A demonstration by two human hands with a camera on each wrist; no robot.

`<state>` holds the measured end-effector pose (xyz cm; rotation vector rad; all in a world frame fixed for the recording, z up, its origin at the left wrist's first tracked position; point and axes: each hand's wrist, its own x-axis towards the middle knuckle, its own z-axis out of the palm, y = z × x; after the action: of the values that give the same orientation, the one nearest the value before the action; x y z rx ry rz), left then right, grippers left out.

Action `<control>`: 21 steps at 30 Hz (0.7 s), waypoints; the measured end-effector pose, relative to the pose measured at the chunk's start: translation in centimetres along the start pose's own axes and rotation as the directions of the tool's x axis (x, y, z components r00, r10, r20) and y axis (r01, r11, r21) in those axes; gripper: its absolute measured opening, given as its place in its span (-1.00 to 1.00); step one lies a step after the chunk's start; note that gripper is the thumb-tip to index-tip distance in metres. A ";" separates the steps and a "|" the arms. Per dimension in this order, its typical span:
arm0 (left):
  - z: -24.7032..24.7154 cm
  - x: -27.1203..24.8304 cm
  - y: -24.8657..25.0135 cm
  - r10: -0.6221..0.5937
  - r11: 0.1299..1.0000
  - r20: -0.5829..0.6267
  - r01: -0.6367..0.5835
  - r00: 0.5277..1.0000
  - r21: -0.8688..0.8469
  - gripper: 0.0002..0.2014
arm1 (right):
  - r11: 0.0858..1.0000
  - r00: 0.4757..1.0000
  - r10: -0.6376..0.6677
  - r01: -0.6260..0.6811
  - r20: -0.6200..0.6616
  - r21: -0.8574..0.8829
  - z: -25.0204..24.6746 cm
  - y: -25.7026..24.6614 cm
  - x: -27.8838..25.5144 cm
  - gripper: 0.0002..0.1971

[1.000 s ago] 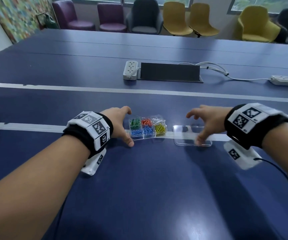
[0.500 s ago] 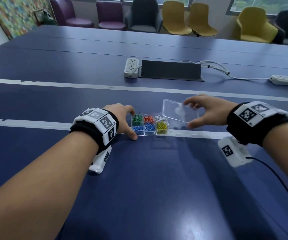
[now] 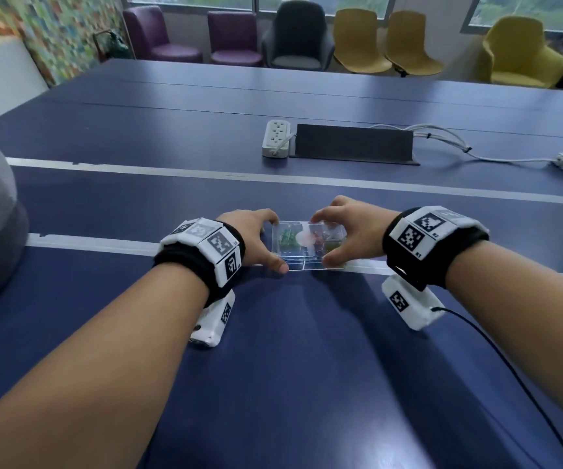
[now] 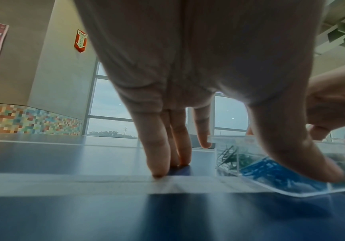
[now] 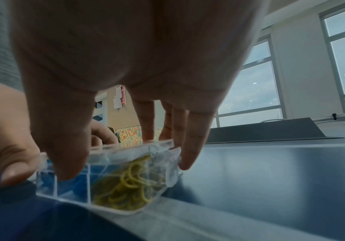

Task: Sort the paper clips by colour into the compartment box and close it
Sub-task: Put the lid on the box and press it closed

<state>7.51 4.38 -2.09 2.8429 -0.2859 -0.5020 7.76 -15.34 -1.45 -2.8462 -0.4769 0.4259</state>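
- the box (image 3: 308, 244) sits on the table (image 3: 307, 350), near its front edge, across a pale tape line (image 3: 97, 243).
- the lid (image 3: 307, 231) lies over the box, tilted – in the right wrist view its right end stands a little above the box wall.
- left hand (image 3: 251, 240): thumb on the box's near left corner, one finger touching the far left edge by the lid; in the left wrist view the other fingers (image 4: 161, 154) reach down straight to the table beside the box. it braces the box between thumb and finger.
- right hand (image 3: 347, 231): curled over the right end of the lid, thumb on the near edge, fingers on the far edge – it grips the lid.
- clips inside: green (image 3: 287, 236) far left, blue (image 4: 270, 171) near left, yellow (image 5: 130, 181) near right.
- far across the table: a power strip (image 3: 275, 137) beside a black panel (image 3: 353, 142).
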 end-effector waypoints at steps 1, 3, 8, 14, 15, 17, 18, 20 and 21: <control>0.0 0.1 0.0 -0.002 1.000 0.000 0.002 1.000 0.009 -0.12 | 1.000 1.000 0.003 -0.003 0.000 -0.005 0.0 0.0 0.0 -0.24; 0.1 0.2 0.1 -0.006 0.999 -0.002 0.006 1.000 0.033 -0.12 | 1.000 1.000 0.012 -0.012 0.005 -0.012 0.0 0.0 -0.1 -0.25; 0.2 0.6 0.3 -0.005 0.997 -0.004 0.005 1.000 0.078 -0.13 | 0.999 0.999 0.031 -0.032 0.008 0.013 0.0 0.4 -0.4 -0.25; 0.7 0.8 0.4 0.006 0.996 -0.043 -0.002 0.999 0.091 -0.23 | 0.998 1.000 0.026 -0.026 0.008 0.059 0.1 0.7 -0.7 -0.25; 0.6 0.8 0.5 0.009 0.995 -0.043 -0.004 0.999 0.096 -0.23 | 0.998 1.000 0.023 -0.023 0.008 0.062 0.1 0.7 -0.8 -0.25; 0.5 0.8 0.5 0.004 0.995 -0.034 -0.001 0.999 0.100 -0.23 | 0.998 1.000 0.017 -0.018 0.006 0.067 0.1 0.7 -0.9 -0.25; 0.4 0.8 0.5 -0.001 0.995 -0.026 0.004 1.000 0.100 -0.22 | 0.998 1.000 0.015 -0.016 0.004 0.063 0.1 0.6 -0.9 -0.25; 0.3 0.8 0.5 -0.014 0.994 -0.002 0.014 1.000 0.106 -0.18 | 0.999 1.000 0.014 -0.014 0.003 0.040 0.0 0.4 -0.8 -0.27; 0.2 0.8 0.5 -0.020 0.994 0.008 0.019 1.000 0.110 -0.16 | 1.000 1.000 0.015 -0.015 0.002 0.027 0.1 0.4 -0.7 -0.28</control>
<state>8.14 3.69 -2.36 2.9529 -0.2967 -0.5187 7.17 -15.94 -1.43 -2.8256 -0.4475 0.4350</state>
